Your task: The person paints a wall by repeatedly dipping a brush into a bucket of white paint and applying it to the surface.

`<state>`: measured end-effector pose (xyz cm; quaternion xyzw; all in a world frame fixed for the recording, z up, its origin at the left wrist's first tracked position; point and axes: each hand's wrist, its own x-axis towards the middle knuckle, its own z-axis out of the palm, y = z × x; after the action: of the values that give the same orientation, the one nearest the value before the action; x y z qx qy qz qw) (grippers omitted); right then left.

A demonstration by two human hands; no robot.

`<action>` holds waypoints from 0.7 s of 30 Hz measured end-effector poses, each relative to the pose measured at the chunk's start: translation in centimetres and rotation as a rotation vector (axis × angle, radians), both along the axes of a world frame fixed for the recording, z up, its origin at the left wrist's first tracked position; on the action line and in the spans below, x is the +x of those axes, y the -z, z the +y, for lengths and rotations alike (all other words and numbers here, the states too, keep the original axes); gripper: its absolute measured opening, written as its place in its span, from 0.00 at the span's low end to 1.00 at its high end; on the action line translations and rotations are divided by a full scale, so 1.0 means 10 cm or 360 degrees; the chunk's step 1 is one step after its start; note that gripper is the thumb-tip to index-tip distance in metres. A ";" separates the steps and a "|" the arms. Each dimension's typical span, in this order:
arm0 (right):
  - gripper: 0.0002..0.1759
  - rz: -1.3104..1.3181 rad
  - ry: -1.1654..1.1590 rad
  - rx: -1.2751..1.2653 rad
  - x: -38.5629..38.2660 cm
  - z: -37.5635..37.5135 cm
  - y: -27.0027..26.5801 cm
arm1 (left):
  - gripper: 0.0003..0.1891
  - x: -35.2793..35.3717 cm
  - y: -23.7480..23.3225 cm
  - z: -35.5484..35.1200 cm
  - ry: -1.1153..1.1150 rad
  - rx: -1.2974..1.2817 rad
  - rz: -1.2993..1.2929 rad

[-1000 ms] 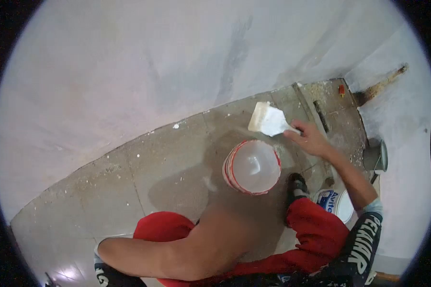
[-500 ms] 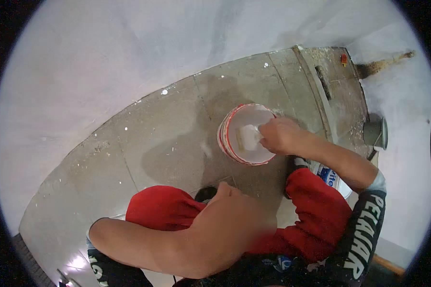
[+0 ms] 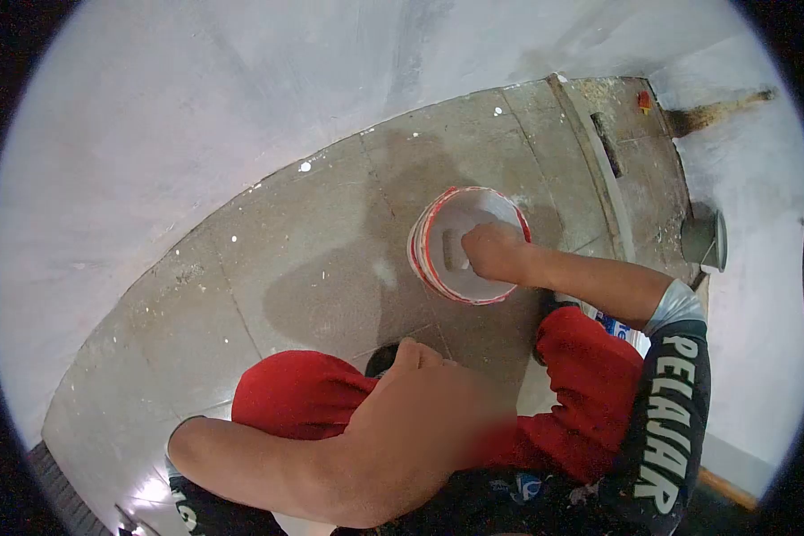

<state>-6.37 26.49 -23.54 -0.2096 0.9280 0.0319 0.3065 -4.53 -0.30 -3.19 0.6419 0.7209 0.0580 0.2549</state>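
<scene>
A white bucket (image 3: 418,255) with red marks around its rim stands on the tiled floor in front of me, pale white inside. My right hand (image 3: 496,251) reaches over its right side into it, fingers closed around a paintbrush (image 3: 449,249). Its tan bristle edge shows left of my fingers; the hand hides most of the rest. My left hand (image 3: 415,380) is bent in front of my lap, near my red-trousered legs. Its fingers are curled together, and what they hold, if anything, is hidden. Part of that hand is blurred.
Whitish walls curve around the paint-spattered floor (image 3: 313,259). A white tub with blue lettering (image 3: 618,329) sits behind my right knee. Farther right are a grey-green container (image 3: 699,241), a dark bar-shaped piece (image 3: 606,145) and a small red-orange object (image 3: 644,102).
My right hand has moved left and deeper over the bucket, now covering more of the paintbrush. My right forearm has swung slightly, while my left hand stays nearly in place.
</scene>
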 end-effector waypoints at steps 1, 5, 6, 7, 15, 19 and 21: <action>0.10 0.0000 0.0004 0.0000 0.00 -0.01 -0.02 | 0.24 0.00 0.00 0.00 0.0005 -0.0019 -0.0001; 0.11 -0.0020 0.0103 0.0013 -0.05 -0.10 -0.13 | 0.23 -0.01 -0.01 -0.01 0.0029 -0.0009 0.0013; 0.12 -0.0041 0.0098 0.0026 -0.06 -0.10 -0.14 | 0.24 -0.01 -0.02 -0.01 0.0029 -0.0010 0.0020; 0.12 -0.0040 0.0099 0.0027 -0.06 -0.09 -0.12 | 0.24 -0.01 -0.02 -0.02 0.0028 -0.0012 0.0027; 0.14 -0.0234 0.0244 0.0136 -0.15 -0.18 -0.13 | 0.24 0.02 -0.01 -0.07 0.0031 0.0062 0.0028; 0.09 -0.0124 0.0301 0.0170 -0.13 -0.21 -0.25 | 0.24 0.01 -0.05 -0.09 0.0101 0.0015 0.0021; 0.09 -0.0157 0.0418 0.0138 -0.10 -0.20 -0.40 | 0.24 0.03 -0.05 -0.10 0.0102 0.0057 0.0020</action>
<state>-7.38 24.45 -19.59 -0.0744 0.9290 0.0212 0.3620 -4.26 -1.35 -2.65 0.6694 0.7004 0.0587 0.2406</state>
